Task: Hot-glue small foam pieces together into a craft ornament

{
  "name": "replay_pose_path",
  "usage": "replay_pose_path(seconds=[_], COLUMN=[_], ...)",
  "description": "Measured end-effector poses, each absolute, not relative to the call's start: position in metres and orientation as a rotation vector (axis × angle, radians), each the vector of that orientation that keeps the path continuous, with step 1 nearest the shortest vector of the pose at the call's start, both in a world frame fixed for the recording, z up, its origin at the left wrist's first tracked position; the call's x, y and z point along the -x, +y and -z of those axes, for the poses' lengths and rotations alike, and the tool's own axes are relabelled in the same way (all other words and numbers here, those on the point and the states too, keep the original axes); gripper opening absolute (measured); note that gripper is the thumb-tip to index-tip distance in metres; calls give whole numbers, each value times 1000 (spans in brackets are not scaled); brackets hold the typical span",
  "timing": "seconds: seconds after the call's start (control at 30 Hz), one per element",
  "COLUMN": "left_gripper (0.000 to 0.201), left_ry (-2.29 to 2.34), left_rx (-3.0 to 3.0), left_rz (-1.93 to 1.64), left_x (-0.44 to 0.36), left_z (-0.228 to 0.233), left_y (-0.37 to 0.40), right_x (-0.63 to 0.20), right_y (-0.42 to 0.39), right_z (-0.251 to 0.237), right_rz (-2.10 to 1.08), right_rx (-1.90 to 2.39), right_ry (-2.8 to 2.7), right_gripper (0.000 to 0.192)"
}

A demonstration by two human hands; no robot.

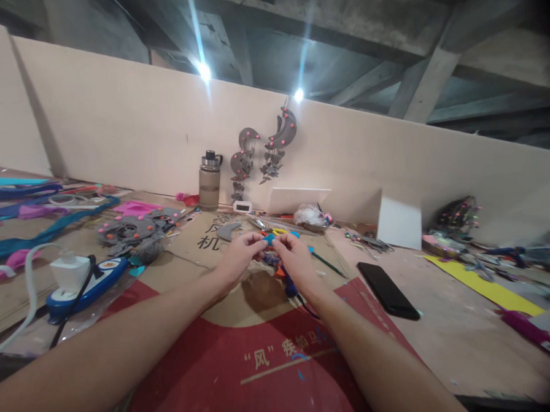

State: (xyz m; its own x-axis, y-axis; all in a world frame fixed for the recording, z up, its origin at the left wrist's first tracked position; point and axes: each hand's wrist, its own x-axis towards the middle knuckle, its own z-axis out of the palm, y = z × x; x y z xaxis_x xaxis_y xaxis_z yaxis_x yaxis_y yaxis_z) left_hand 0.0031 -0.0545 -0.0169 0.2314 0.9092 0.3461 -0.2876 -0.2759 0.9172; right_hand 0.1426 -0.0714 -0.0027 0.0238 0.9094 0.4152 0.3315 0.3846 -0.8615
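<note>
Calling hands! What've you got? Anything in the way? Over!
Left hand, right hand close together. Small blue piece pinched between. Corded blue tool near right hand; black phone farther right.

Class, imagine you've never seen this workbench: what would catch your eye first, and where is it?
Probably the left hand and right hand, meeting at the centre around a small blue piece above printed red-and-tan cardboard. Behind them, grey crescent ornaments with pink dots hang against the pale partition. Two glaring lights shine near its top edge.
</note>
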Motion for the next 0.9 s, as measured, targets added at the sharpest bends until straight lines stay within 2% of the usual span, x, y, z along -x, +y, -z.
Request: replay_pose_path(seconds=[0.4, 0.67, 0.9], left_gripper=[34, 20, 21], left_ry=[509, 526, 512], left_rx=[-1231, -1301, -1214], left_rz=[-1282, -1283, -1224], left_x=[-4, -4, -3], left_z=[16, 17, 13], left_y=[-55, -53, -57], right_x=[-142, -142, -142], right_y=[-75, -72, -72], right_z=[1, 4, 5], right_rz=[-556, -575, -688], right_rx=[1175, 1137, 1083], right_ry=[-1544, -1527, -1521], right_gripper=[17, 16, 20])
